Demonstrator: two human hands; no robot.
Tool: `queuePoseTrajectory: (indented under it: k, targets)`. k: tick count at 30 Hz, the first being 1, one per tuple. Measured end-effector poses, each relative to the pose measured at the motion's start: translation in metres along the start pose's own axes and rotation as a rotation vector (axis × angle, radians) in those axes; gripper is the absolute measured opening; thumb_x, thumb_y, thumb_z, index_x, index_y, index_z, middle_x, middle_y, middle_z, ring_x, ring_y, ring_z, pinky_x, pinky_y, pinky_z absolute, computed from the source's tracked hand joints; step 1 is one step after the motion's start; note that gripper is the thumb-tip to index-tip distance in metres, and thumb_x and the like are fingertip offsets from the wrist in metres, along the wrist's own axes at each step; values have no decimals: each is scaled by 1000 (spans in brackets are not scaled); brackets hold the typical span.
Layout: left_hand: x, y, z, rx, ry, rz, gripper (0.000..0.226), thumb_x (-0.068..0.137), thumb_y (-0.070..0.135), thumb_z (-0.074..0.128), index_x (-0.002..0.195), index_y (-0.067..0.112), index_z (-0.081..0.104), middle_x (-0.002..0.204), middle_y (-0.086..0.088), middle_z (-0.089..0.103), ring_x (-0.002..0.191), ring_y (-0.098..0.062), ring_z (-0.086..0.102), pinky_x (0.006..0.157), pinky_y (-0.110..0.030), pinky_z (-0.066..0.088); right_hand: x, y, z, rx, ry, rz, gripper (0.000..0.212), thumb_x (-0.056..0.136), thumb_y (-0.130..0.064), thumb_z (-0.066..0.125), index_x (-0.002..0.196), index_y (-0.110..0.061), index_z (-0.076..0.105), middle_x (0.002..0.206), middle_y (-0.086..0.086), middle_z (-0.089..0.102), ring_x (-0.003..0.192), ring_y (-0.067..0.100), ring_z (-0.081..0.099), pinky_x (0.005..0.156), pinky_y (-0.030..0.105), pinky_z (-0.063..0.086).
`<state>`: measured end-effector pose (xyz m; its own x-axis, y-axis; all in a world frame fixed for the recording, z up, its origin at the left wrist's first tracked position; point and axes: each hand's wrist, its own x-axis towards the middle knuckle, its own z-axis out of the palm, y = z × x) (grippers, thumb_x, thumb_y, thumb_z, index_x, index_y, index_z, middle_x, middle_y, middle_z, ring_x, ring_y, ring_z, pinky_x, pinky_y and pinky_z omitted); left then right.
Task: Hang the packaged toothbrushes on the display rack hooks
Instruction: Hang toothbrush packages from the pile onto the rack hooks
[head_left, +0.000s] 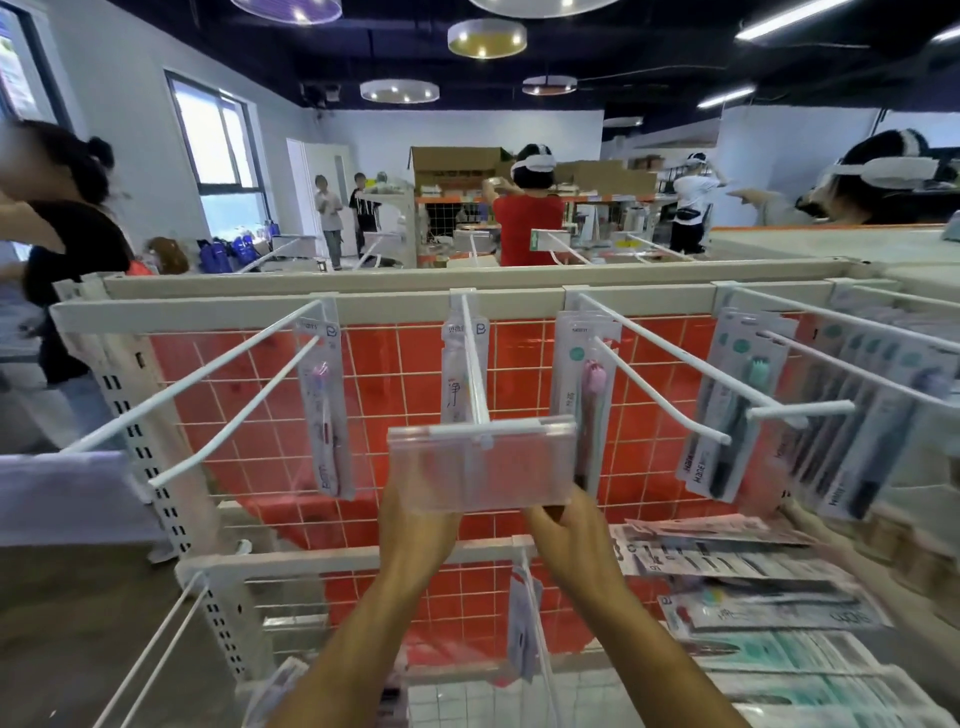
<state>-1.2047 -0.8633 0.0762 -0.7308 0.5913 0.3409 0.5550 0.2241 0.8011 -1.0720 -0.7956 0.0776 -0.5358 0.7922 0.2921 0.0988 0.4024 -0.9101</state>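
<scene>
One rack (332, 307) fills the view: cream top rail, red grid back panel (395, 374), white hooks jutting toward the camera. Several packs lie loose on the shelf (779, 660) at lower right, overlapping flat, with a heap of them (769, 608) near the right forearm. A row of dark-brush packs (841, 415) hangs crowded on the far-right hooks, touching one another. Left hook (234, 400) carries one pack (327, 405) pushed back against the panel; its front length is bare. Centre hook (475, 364) holds one pack (460, 374) at the back too, and its front end carries a clear tag holder (480, 467). The hook just right of centre (660, 387) has a pink-brush pack (587, 395) hanging at the back. One small pack (522, 629) hangs on a lower hook between the forearms.

Both hands are raised under the tag holder. Left hand (415, 519) sits behind the holder's lower left edge, fingers hidden by the plastic, so whether they are spread, closed or gripping cannot be told. Right hand (566, 525) is at the holder's lower right corner, fingers curled together, seemingly pinching something dark at the tips; what it is cannot be made out, too blurred.

Other people stand beyond the rack, one in a red shirt (527, 228), one in black at far left (67, 260). Cardboard boxes (457, 161) are stacked at the back.
</scene>
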Motion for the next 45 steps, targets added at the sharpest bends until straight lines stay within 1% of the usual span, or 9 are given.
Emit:
queuePoseTrajectory:
  k: [2,6,8,12,19,23,28,38,45]
  targets:
    - [-8,-2,3,14,92,18,7,89,12,60,91,18,58,74,8,55,61,-1,52,49,-4,39,-8,6,-8,-5,0,20,13,94,-16,56,88,-28,60,82,-12,63,77,2,60,57,8,46]
    - [-18,-19,16,148,22,-213,51,88,32,65,127,6,47,124,-12,55,109,-28,55,91,-35,49,-27,14,-25,-33,-40,72,12,94,-15,55,92,-24,62,91,-10,64,84,1,60,61,10,48]
    - [-34,-20,19,100,-20,-294,58,88,33,63,136,9,40,135,-11,50,116,-28,54,97,-43,48,-34,20,-34,-85,-42,97,11,93,-15,56,91,-24,62,90,-11,63,84,1,60,63,9,47]
    - [-72,-13,35,73,-137,-248,41,92,22,58,131,14,48,120,0,57,101,-16,57,88,-35,50,-48,29,-52,-109,-80,204,7,93,-16,57,91,-21,62,87,-10,62,82,4,59,60,11,44]
    - [-113,14,77,108,-387,-78,23,92,22,59,114,18,62,110,5,66,96,-8,60,84,-19,48,-59,50,-86,-243,-161,281,15,91,-16,61,105,-16,67,99,-5,66,96,10,61,80,18,48]
    - [-132,30,102,109,-530,-26,21,91,19,59,110,17,65,107,3,68,95,-11,63,86,-26,52,-63,65,-107,-347,-222,352,21,90,-17,61,111,-21,65,106,-7,66,97,8,59,79,18,46]
    - [-150,36,133,189,-703,18,40,84,33,69,121,21,62,122,4,63,108,-14,60,96,-31,49,-70,78,-143,-542,-376,308,38,86,-7,63,121,-21,60,113,-9,60,103,8,54,86,19,40]
    - [-172,31,165,403,-741,95,61,77,41,74,132,30,50,137,5,51,121,-17,48,100,-29,41,-86,119,-167,-1054,-610,295,65,78,-31,71,136,-32,41,141,-1,41,131,23,36,104,42,34]
    - [-176,25,169,484,-735,162,70,75,42,77,137,32,44,142,7,45,128,-16,40,104,-29,36,-94,134,-165,-1181,-612,162,72,75,-37,74,136,-29,38,136,0,39,125,24,35,100,45,35]
